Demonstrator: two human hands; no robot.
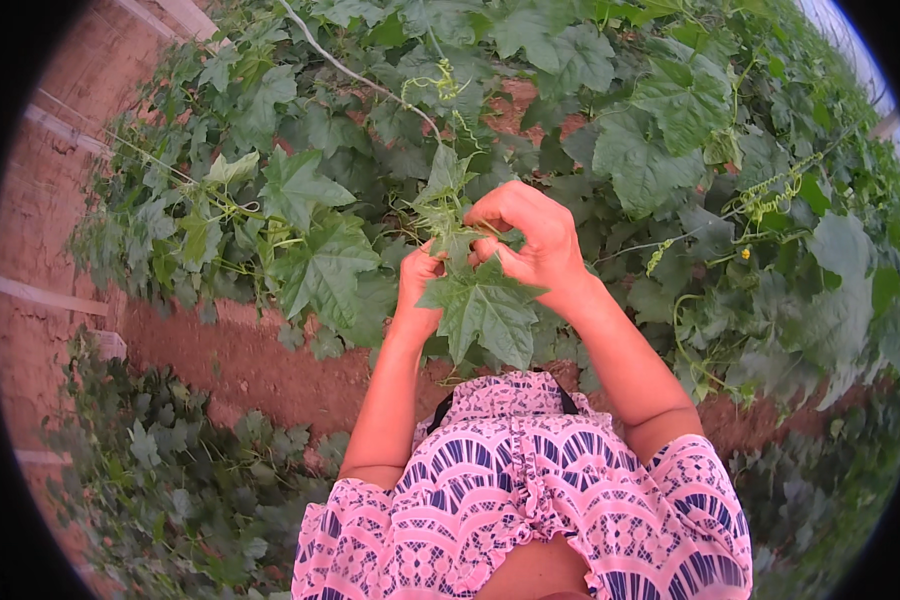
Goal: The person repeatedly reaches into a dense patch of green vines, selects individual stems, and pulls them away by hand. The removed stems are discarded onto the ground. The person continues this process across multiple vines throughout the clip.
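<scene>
Both hands meet at the leafy tip of a climbing vine, level with my chest. My left hand pinches the vine from the left, its fingertips partly behind small leaves. From the right, my right hand curls with thumb and fingers close together on a thin green shoot or tendril. A broad lobed leaf hangs just below the fingers and covers part of the stem. Above the tip runs a pale twine, reaching down to the vine. Curly tendrils stand above the hands.
Dense vine foliage spreads ahead and to both sides. A second line with tendrils crosses at right, near a small yellow flower. Bare soil forms a path by my body. More low plants grow behind left. Pale strips lie at left.
</scene>
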